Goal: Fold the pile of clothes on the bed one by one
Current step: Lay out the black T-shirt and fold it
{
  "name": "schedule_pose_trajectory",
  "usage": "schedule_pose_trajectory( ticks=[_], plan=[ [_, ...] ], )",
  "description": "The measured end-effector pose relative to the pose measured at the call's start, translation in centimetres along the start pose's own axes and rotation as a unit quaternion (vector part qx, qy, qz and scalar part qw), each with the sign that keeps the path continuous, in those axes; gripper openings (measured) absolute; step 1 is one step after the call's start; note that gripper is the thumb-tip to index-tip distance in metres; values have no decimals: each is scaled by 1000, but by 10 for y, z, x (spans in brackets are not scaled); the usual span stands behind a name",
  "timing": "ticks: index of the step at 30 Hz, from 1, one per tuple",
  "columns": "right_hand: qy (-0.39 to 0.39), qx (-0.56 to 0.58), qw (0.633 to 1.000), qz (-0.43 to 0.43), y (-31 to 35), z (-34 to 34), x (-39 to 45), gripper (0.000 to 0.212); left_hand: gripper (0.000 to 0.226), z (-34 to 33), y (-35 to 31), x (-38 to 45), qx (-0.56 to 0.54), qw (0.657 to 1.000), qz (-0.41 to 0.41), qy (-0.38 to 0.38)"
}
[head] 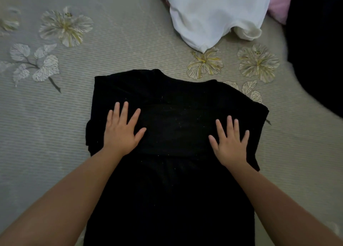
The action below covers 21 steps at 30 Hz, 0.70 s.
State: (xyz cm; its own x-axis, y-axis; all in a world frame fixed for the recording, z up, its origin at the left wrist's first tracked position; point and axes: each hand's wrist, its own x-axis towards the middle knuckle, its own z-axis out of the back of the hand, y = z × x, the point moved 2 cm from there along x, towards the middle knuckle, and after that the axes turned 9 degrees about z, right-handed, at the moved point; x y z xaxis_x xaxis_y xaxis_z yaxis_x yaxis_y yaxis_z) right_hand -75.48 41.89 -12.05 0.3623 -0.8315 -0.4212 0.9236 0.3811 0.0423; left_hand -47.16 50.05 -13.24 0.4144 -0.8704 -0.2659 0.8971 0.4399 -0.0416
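Grey-green bedspread (130, 47) with printed hibiscus flowers covers the whole bed. Black shirt (172, 101) is laid out flat in the middle, neckline pointing away from the person, side edges already turned inward. Both palms are flat on it: left hand (121, 132) presses the shirt's left side, right hand (230, 143) presses its right side, fingers straight and spread on both, nothing gripped. Hands sit well apart with bare black fabric between them. Beyond the right hand there's a crumpled white garment (213, 13), and further right some pink fabric (280, 6) next to something dark (319, 51), maybe more clothes, too dim to tell.
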Motion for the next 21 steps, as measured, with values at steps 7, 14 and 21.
schedule_pose_trajectory(
  ticks=[7,14,21],
  plan=[
    [-91,30,995,1,-3,-12,4,66,62,-4,0,8,-11,999,-30,-20],
    [-105,25,994,-7,-8,-20,7,58,63,-2,-4,5,20,1000,-16,9],
    [-92,23,995,8,5,-24,-23,53,53,-2,-44,-101,-61,989,-129,-30]
  ],
)
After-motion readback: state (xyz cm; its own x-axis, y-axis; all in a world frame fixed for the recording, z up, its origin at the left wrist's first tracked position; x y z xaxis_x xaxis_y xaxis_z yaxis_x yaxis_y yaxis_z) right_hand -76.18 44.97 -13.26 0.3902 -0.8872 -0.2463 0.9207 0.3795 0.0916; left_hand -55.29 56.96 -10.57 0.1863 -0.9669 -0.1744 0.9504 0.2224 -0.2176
